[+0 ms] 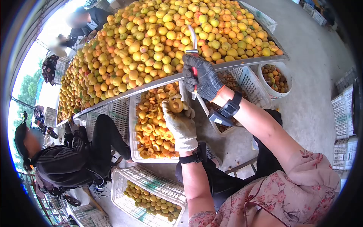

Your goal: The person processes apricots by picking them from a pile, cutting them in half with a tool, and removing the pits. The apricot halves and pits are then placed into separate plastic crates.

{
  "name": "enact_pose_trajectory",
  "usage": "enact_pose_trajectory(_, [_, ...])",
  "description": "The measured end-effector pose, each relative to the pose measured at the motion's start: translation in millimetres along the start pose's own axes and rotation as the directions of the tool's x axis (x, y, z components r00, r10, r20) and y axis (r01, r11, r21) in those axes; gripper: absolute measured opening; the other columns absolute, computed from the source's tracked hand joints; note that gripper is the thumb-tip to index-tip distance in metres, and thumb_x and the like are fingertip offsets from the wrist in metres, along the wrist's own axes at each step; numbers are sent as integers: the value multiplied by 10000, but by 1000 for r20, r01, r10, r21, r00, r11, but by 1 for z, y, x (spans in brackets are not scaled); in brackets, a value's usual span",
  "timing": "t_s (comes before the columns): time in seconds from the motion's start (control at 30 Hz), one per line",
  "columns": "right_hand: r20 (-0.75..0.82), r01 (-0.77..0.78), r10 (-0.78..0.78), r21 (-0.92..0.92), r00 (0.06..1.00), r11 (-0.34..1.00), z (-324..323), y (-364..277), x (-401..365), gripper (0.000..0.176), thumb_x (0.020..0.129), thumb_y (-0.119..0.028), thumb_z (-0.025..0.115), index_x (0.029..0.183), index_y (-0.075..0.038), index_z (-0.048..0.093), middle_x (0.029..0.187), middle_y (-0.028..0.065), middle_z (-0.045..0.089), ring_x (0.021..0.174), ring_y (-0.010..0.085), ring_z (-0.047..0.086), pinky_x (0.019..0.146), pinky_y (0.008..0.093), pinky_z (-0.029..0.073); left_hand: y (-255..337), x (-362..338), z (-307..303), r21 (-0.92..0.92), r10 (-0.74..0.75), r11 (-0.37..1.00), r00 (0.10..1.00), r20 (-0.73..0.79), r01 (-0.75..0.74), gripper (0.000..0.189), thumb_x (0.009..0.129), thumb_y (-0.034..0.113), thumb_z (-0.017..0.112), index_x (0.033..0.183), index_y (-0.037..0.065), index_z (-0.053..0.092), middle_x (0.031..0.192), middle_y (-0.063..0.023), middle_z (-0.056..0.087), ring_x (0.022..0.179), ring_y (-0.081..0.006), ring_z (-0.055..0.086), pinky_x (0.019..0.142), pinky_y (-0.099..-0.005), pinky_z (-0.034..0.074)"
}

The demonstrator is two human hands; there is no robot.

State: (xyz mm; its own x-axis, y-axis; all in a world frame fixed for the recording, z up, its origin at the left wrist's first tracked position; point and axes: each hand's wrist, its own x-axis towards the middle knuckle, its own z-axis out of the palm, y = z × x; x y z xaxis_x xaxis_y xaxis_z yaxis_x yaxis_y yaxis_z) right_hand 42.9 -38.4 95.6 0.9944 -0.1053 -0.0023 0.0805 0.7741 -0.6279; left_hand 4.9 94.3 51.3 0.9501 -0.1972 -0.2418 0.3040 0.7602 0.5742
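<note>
My left hand, in a pale work glove, has its fingers closed around a halved apricot with the cut face up. It is over a crate of apricot halves. In a dark grey glove, my right hand grips a curved knife. The blade points up and away over the heaped fruit, and a bit of red handle shows between the fingers. Whole apricots fill the sloping metal-edged table in front of both hands.
Below my right forearm stands a white crate with dark contents. A white bucket of discoloured fruit is right of it. Another crate with greenish fruit sits near my left. One person sits at left, others beyond the table.
</note>
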Motion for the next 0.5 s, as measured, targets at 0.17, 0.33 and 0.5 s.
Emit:
enact_pose_trajectory(0.17, [-74, 70, -64, 87, 995, 994, 8, -16, -23, 234, 910, -271, 593, 747, -120, 519, 516, -27, 444, 351, 95, 399, 321, 243, 325, -29, -3, 21, -28, -82, 996, 991, 109, 85, 391, 966, 455, 381, 1036, 101, 530, 682, -28, 508, 505, -116, 409, 463, -242, 306])
enact_pose_trajectory(0.33, [-45, 178, -177, 36, 983, 983, -11, -25, -33, 112, 876, -177, 647, 890, -69, 619, 601, -29, 544, 445, 67, 491, 381, 230, 394, -49, -6, 32, -91, -172, 978, 975, 144, 186, 454, 972, 475, 359, 993, 80, 581, 833, -53, 623, 629, -184, 573, 538, -287, 454])
enact_pose_trajectory(0.5, [-160, 473, -496, -160, 854, 866, -6, -16, -41, 162, 859, -125, 675, 993, -42, 636, 777, -32, 613, 685, 37, 527, 599, 199, 430, -73, -7, 54, 76, 24, 997, 999, 22, -26, 504, 997, 423, 335, 1294, 42, 477, 1208, -83, 579, 1080, -199, 566, 933, -317, 448])
